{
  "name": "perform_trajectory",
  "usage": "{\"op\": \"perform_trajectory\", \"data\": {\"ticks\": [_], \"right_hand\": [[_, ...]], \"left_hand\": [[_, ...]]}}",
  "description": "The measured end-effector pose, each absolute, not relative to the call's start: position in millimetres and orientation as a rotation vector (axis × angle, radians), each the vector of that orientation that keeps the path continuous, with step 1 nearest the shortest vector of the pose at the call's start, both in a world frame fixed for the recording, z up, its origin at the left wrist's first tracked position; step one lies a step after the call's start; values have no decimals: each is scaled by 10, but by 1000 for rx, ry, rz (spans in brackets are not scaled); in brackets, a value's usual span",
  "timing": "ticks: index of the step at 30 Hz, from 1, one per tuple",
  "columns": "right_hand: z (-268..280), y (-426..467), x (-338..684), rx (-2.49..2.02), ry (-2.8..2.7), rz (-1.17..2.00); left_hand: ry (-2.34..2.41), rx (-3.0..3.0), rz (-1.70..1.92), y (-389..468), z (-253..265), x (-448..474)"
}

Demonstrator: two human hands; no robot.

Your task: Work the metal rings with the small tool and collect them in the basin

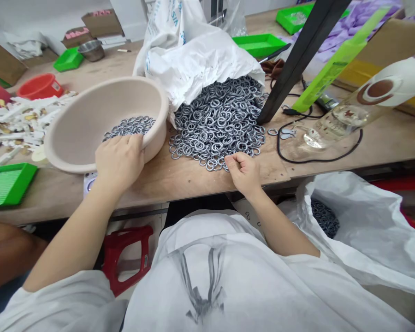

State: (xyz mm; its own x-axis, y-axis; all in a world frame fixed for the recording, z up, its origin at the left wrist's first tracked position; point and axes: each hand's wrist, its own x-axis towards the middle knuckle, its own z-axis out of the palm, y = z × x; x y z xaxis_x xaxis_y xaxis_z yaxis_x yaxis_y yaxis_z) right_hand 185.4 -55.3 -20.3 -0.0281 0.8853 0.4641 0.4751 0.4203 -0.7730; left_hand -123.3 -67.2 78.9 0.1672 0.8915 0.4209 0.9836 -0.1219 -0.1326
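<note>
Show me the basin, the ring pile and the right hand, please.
Basin (pixel 76 127): head view, on its bare inner wall.
Ring pile (pixel 217 123): head view, on the middle of the heap.
Right hand (pixel 246 175): head view, on the middle of the hand.

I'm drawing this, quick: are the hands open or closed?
Left hand: at the tub, fingertips hidden; can't tell.
Right hand: curled at the rings, grip unclear.
</note>
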Motion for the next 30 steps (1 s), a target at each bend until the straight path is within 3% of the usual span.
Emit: {"op": "perform_trajectory", "data": {"ticks": [6,12,22,30], "right_hand": [[-219,-560,1832,-1202,-1678,499],[-250,-586,1847,-1211,-1723,428],[-251,-598,1840,-1210,-1796,364],[-232,-637,1799,-1236,-1876,293]], "left_hand": [[-1504,-2523,-566,-628,405,-626],[-2089,-2410,-860,206,-133,-422],[-2042,-2450,-985,108,-151,-485],[-2054,-2450,-852,334,-131,-451]]}}
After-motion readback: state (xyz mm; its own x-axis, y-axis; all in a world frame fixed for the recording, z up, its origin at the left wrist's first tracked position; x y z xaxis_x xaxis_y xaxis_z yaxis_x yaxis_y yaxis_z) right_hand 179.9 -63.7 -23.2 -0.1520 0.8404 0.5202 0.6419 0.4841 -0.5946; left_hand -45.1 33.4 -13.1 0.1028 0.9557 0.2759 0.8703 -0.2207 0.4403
